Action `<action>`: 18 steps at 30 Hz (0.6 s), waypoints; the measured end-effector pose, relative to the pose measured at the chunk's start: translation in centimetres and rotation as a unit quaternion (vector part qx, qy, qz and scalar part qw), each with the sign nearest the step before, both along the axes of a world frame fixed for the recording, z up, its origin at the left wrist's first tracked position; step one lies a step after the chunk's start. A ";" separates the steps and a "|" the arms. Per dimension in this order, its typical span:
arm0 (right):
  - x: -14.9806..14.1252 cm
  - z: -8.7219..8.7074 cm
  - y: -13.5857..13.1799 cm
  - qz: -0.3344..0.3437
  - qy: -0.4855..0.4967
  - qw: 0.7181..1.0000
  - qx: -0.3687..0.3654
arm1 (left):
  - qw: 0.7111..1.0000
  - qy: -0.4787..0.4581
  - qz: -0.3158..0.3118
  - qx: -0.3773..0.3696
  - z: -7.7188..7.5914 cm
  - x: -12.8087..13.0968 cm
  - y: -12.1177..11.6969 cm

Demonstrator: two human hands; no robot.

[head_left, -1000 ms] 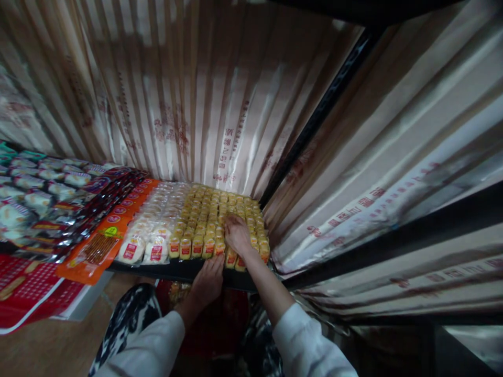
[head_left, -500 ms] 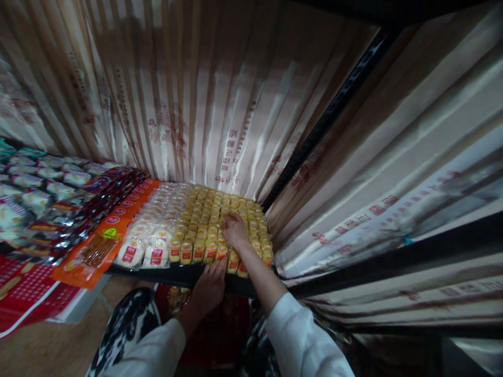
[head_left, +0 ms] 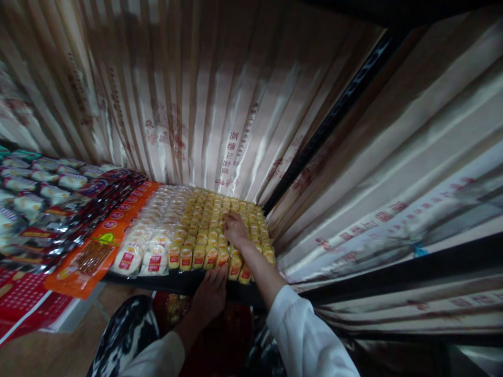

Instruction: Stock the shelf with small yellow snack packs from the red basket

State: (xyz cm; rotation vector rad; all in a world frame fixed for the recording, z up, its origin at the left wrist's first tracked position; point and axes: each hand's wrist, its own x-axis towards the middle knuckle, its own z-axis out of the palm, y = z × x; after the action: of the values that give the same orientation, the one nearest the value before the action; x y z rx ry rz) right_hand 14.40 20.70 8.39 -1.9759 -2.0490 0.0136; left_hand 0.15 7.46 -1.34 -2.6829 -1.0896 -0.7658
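Rows of small, yellow, individually wrapped snacks [head_left: 196, 230] with red labels stand close together on the black shelf [head_left: 176, 281]. My right hand [head_left: 234, 229] reaches in over the middle of these rows. Its fingers are bent down among the packets, and the fingertips are hidden, so whether one is gripped does not show. Lower down, my left hand [head_left: 212, 290] rests at the shelf's front edge. Its fingers stretch forward, close together, against the bottoms of the front yellow packets. White round wrapped snacks [head_left: 155, 254] stand in rows to the left of the yellow ones.
An orange bag of sticks [head_left: 96, 256] lies left of the white snacks, with dark shiny packs [head_left: 58, 233] beyond it. Behind the shelf hangs a pleated printed curtain [head_left: 220, 104]. A black metal post [head_left: 314, 146] rises at the right. A red box [head_left: 33, 309] sits low at left.
The view has shifted slightly, so the shelf front sits a little lower. My hands keep nearly the same places on the yellow packets, which show no clear movement.
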 end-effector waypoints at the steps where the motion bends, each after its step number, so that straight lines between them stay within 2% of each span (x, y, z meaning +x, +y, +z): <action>1: -0.1 -0.1 0.2 0.010 -0.001 1.000 -0.003 | 1.000 0.000 -0.001 -0.001 0.0 0.0 0.0; 5: 0.3 0.3 0.5 0.013 -0.002 1.000 -0.001 | 1.000 -0.004 -0.005 0.005 -0.1 0.0 0.1; 9: 0.8 1.3 1.1 -0.025 -0.022 0.999 0.029 | 1.000 0.003 -0.005 0.019 -0.2 0.0 0.2; 14: 0.1 1.0 2.7 -0.022 -0.039 0.999 0.019 | 0.999 0.003 0.004 0.047 -0.3 0.2 0.2; 18: 0.3 1.1 3.1 -0.016 -0.038 0.999 0.014 | 0.999 0.006 0.006 0.040 -0.2 0.3 0.2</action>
State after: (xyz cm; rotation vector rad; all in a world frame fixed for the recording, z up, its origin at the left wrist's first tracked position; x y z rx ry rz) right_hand 14.70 23.81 9.50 -2.0206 -2.0530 -0.0989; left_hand 0.45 7.70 -1.57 -2.6080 -1.0492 -0.7732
